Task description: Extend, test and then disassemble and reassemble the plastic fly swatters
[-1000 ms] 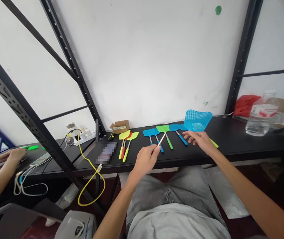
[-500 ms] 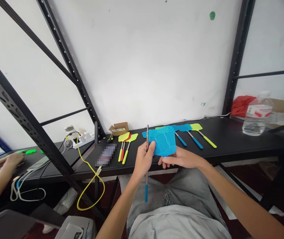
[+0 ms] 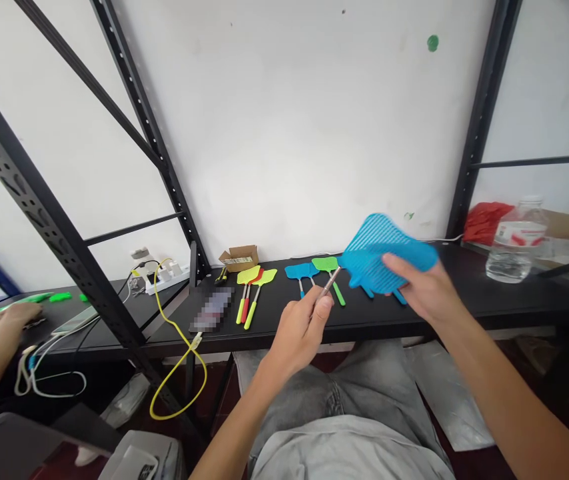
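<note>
My left hand [image 3: 300, 327] is closed around a metal rod [image 3: 330, 283], its tip pointing up and right. The rod's lower part is hidden by the hand and forearm. In my right hand [image 3: 422, 287] is a blue perforated fly swatter head [image 3: 377, 250], thumb on its face, slightly blurred. The rod tip comes close to the head's left edge; whether they touch I cannot tell. Behind the hands lie blue fly swatters [image 3: 300, 271] and a green fly swatter [image 3: 325, 265]. Further left are yellow fly swatters [image 3: 248, 275] and a red one [image 3: 246, 310].
A pixelated phone-like device [image 3: 213, 310] with a yellow cable [image 3: 204, 373] lies left on the black table [image 3: 274, 337]. Behind it stands a small cardboard box [image 3: 239, 258]. A water bottle [image 3: 514, 247] is at right. Another person's hand [image 3: 22, 313] rests at far left.
My right hand has carried the blue swatter head up and right, away from my left hand. The rod has gone from upright to tilted right, its tip lower.
</note>
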Demonstrator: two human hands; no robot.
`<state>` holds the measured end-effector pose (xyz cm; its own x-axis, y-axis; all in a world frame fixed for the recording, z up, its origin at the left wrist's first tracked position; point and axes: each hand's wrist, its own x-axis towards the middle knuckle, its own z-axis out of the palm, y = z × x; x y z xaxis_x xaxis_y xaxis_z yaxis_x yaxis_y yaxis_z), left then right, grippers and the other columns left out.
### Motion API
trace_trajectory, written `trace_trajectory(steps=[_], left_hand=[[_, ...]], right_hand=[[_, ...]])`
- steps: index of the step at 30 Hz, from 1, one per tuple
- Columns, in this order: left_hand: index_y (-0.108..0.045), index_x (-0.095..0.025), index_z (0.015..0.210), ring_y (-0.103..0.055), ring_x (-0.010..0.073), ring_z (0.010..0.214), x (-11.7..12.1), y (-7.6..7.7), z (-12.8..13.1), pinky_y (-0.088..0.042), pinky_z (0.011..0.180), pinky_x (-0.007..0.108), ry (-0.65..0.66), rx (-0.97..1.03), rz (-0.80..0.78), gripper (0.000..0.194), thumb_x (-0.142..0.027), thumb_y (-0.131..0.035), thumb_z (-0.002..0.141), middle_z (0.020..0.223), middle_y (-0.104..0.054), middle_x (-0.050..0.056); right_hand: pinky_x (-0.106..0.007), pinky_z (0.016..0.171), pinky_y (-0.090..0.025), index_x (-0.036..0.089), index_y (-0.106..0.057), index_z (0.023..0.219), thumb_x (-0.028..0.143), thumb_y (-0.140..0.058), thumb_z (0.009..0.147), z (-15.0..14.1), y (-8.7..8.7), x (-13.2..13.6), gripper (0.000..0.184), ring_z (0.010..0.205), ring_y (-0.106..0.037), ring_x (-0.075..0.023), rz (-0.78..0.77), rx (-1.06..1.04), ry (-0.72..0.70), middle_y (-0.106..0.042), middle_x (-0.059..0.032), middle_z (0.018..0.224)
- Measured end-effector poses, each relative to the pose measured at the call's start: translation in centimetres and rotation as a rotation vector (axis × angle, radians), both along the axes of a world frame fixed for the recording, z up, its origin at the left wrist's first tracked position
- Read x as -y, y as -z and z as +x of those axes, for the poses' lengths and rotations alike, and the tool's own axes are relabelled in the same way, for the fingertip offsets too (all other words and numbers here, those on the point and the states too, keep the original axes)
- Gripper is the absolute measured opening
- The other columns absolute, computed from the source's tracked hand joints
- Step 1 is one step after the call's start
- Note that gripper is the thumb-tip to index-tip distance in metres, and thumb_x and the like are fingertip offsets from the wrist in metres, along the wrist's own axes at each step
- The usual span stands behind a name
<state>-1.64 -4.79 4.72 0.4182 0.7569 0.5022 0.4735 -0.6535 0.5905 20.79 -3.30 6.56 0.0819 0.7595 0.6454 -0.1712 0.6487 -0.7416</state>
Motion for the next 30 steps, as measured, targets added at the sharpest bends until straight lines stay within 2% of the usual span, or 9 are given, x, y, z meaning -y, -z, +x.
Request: trace_trajectory(steps=[2,4,8,12,19,25,30], left_hand=[[-0.053,-0.021,0.087,-0.034,0.0122,0.050,0.4,-0.2,0.1,-0.025,0.055,0.025,-0.013,-0.055,0.025,0.043,-0.048,-0.023,0.101,0.056,-0.032,-0.005],[-0.055,-0.021,0.088,-0.036,0.0125,0.050,0.7,-0.3,0.2,-0.026,0.056,0.025,-0.015,-0.112,0.057,0.043,-0.046,-0.024,0.101,0.056,-0.035,-0.005],[-0.056,-0.021,0.089,-0.040,0.0129,0.052,1.3,-0.6,0.2,-0.027,0.057,0.026,-0.017,-0.174,0.096,0.041,-0.045,-0.025,0.101,0.058,-0.042,-0.003],[-0.054,-0.021,0.085,-0.038,0.0132,0.050,1.7,-0.8,0.1,-0.024,0.055,0.026,-0.039,-0.210,0.134,0.042,-0.046,-0.024,0.101,0.057,-0.039,-0.003],[-0.054,-0.022,0.082,-0.043,0.0149,0.050,1.5,-0.9,0.0,-0.020,0.055,0.028,-0.080,-0.352,0.171,0.042,-0.046,-0.025,0.101,0.056,-0.045,-0.002],[-0.051,-0.022,0.081,-0.042,0.0152,0.049,0.9,-1.1,-0.5,-0.019,0.054,0.028,-0.134,-0.338,0.191,0.042,-0.047,-0.024,0.101,0.054,-0.042,-0.003],[-0.052,-0.022,0.082,-0.042,0.0157,0.049,0.3,-0.9,-0.7,-0.018,0.054,0.028,-0.183,-0.359,0.181,0.043,-0.047,-0.023,0.101,0.053,-0.043,-0.002]], right_hand=[[-0.024,0.040,-0.047,0.021,-0.066,0.081,0.030,-0.071,0.081,0.0,-0.8,0.6,0.010,0.047,-0.055,-0.0130,0.076,-0.159,0.036,-0.062,0.0018,0.067],[-0.025,0.037,-0.046,0.021,-0.065,0.084,0.028,-0.069,0.083,-0.2,-1.4,1.6,0.009,0.045,-0.056,-0.0137,0.123,-0.185,0.013,-0.062,0.0014,0.065],[-0.026,0.031,-0.046,0.021,-0.066,0.096,0.029,-0.064,0.087,-1.0,-2.0,3.7,0.012,0.054,-0.067,-0.0214,0.126,-0.162,-0.021,-0.067,-0.0035,0.077],[-0.027,0.030,-0.047,0.021,-0.068,0.096,0.030,-0.062,0.088,-1.1,-2.1,4.7,0.013,0.059,-0.070,-0.0247,0.122,-0.168,-0.032,-0.069,-0.0049,0.083],[-0.029,0.037,-0.053,0.019,-0.069,0.098,0.028,-0.063,0.088,-1.4,-1.6,4.4,0.014,0.067,-0.071,-0.0254,0.097,0.023,-0.104,-0.070,-0.0076,0.083],[-0.027,0.033,-0.048,0.018,-0.067,0.095,0.028,-0.063,0.088,-1.4,-1.7,3.7,0.013,0.061,-0.071,-0.0253,0.146,-0.160,0.020,-0.069,-0.0055,0.079],[-0.026,0.034,-0.050,0.018,-0.066,0.099,0.032,-0.066,0.086,-1.2,-1.4,2.7,0.019,0.061,-0.071,-0.0249,0.079,-0.132,-0.001,-0.070,-0.0064,0.085]])
